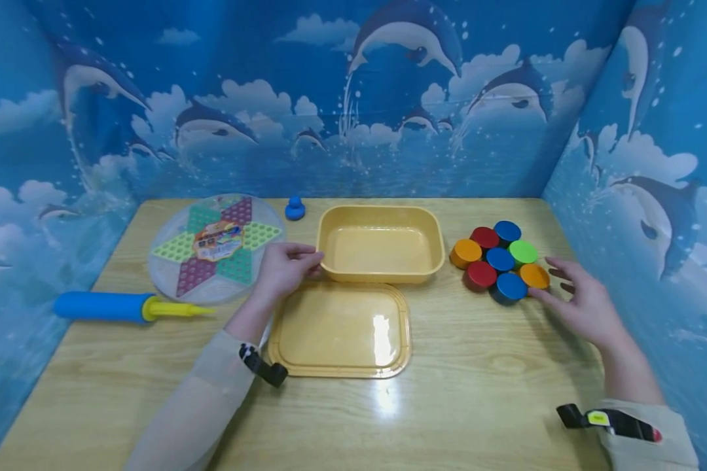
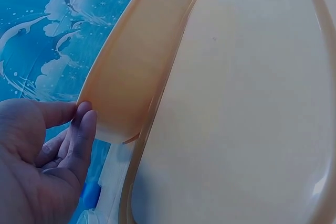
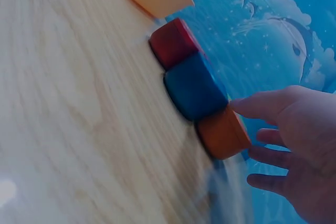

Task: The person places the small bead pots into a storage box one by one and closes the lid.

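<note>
My left hand (image 1: 288,265) pinches the rim of a yellow plastic box (image 1: 381,275) at its near left corner. In the left wrist view, thumb and fingertips meet at the edge of the box (image 2: 128,72). A matching flat lid (image 1: 342,330) lies in front of it. On the right side, my right hand (image 1: 583,304) hovers with spread, slightly bent fingers beside an orange round block (image 1: 534,276). This block borders a blue round block (image 1: 509,288) in a cluster of several red, blue, green and orange ones. Whether the right fingertips touch the blocks I cannot tell.
At the left lies a round Chinese checkers board (image 1: 218,248), with a blue and yellow pump-like toy (image 1: 108,307) in front of it. A small blue knobbed object (image 1: 294,209) stands near the back edge. Dolphin-printed curtains (image 1: 330,98) border the table (image 1: 477,386).
</note>
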The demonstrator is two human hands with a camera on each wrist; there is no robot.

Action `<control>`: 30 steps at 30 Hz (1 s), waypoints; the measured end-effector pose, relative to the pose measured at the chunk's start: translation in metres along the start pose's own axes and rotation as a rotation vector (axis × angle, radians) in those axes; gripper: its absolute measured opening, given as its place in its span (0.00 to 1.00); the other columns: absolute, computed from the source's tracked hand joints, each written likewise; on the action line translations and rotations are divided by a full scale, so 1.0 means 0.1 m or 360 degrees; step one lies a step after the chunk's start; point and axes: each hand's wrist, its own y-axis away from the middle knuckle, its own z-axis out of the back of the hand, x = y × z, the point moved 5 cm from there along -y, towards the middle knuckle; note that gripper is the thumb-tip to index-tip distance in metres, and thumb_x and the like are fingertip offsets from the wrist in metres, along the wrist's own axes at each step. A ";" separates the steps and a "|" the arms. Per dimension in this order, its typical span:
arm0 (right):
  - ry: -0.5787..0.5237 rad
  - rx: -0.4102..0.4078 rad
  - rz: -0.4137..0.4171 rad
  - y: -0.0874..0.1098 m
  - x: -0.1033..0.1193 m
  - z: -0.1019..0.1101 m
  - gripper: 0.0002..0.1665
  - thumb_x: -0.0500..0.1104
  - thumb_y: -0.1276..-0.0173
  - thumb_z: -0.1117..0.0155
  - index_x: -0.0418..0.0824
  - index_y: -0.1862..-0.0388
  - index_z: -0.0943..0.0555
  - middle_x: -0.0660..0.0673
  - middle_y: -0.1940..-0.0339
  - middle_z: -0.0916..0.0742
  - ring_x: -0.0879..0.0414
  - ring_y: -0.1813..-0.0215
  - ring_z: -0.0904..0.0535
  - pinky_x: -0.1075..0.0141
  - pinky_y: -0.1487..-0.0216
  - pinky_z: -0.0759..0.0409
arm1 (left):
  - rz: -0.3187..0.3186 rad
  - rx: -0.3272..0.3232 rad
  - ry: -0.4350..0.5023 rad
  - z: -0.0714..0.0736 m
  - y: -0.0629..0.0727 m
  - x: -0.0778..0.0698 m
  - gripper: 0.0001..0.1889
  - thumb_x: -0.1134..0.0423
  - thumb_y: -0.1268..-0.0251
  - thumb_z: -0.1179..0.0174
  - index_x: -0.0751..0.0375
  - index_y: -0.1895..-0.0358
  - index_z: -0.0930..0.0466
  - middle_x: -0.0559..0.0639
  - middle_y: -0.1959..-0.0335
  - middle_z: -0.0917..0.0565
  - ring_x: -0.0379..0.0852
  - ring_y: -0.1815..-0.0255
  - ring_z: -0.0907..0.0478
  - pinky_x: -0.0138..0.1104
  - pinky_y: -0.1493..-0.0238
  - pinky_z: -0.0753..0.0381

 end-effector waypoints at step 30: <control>0.0014 -0.0058 -0.0214 -0.04 -0.05 0.12 0.49 0.56 0.24 0.29 0.33 0.18 0.37 0.26 0.27 0.26 0.29 0.33 0.26 0.77 0.42 0.19 | 0.0061 -0.0002 0.0155 -0.01 -0.07 0.10 0.14 0.67 0.28 0.30 0.73 0.45 0.15 0.64 0.57 0.12 0.47 0.66 0.10 0.38 0.59 0.07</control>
